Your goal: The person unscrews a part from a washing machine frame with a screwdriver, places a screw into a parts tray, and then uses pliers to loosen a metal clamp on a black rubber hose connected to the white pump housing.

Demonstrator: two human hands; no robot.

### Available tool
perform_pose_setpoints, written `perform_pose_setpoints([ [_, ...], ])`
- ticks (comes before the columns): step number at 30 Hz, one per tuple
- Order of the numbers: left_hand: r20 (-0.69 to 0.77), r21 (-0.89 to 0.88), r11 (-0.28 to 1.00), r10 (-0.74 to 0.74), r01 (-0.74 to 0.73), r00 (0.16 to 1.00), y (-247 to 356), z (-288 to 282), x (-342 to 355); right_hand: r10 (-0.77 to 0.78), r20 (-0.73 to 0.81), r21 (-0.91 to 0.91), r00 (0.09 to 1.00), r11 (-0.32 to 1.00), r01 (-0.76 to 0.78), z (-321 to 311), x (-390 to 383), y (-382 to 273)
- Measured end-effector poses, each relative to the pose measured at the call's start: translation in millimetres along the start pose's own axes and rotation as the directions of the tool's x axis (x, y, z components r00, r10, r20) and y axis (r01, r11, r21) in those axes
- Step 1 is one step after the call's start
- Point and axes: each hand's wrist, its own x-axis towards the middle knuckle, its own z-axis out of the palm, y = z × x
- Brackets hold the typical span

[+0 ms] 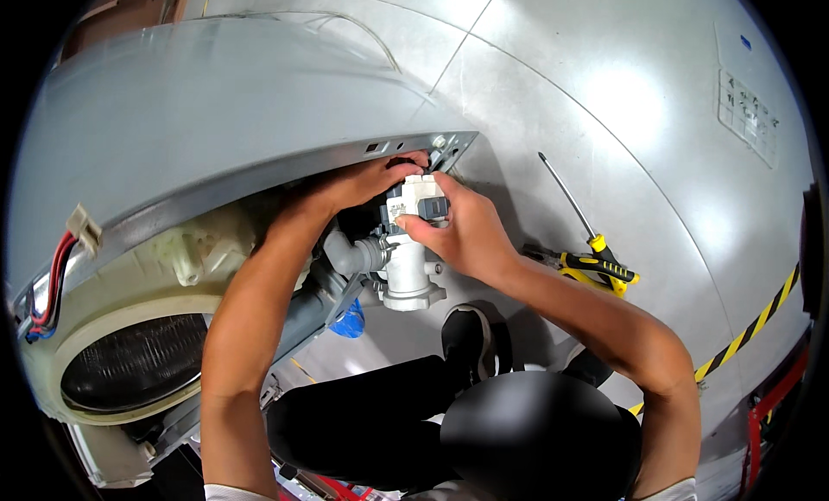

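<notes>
A drain pump point(413, 272) with a pale grey housing and a white and dark motor end hangs at the open front corner of a washing machine. My right hand point(471, 229) is closed round its motor end, thumb on the near side and fingers over the top. From behind the pump, my left hand point(376, 180) reaches in under the cabinet edge. Its fingers are bent together at the back of the motor, and what they pinch is hidden. A grey rubber hose point(350, 255) is clamped to the pump's left side.
The washing machine cabinet point(216, 95) fills the left, with its drum opening point(138, 363) below. A wire connector point(84, 229) hangs at its edge. On the floor to the right lie a screwdriver point(570, 199) and yellow-black pliers point(596, 263). Blue plastic point(349, 321) sits below the hose.
</notes>
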Motion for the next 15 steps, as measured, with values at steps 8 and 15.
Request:
perform_pose_setpoints([
  [8, -0.055, -0.145, 0.989, -0.016, 0.008, 0.998, -0.5, 4.9, -11.7, -0.020, 0.016, 0.022, 1.000, 1.000, 0.020, 1.3, 1.1, -1.5],
  [15, -0.066, 0.110, 0.987, 0.126, -0.118, 0.990, 5.0, 4.9, -7.4, 0.043, 0.039, 0.020, 0.998, 0.999, -0.044, -5.5, -0.5, -0.8],
])
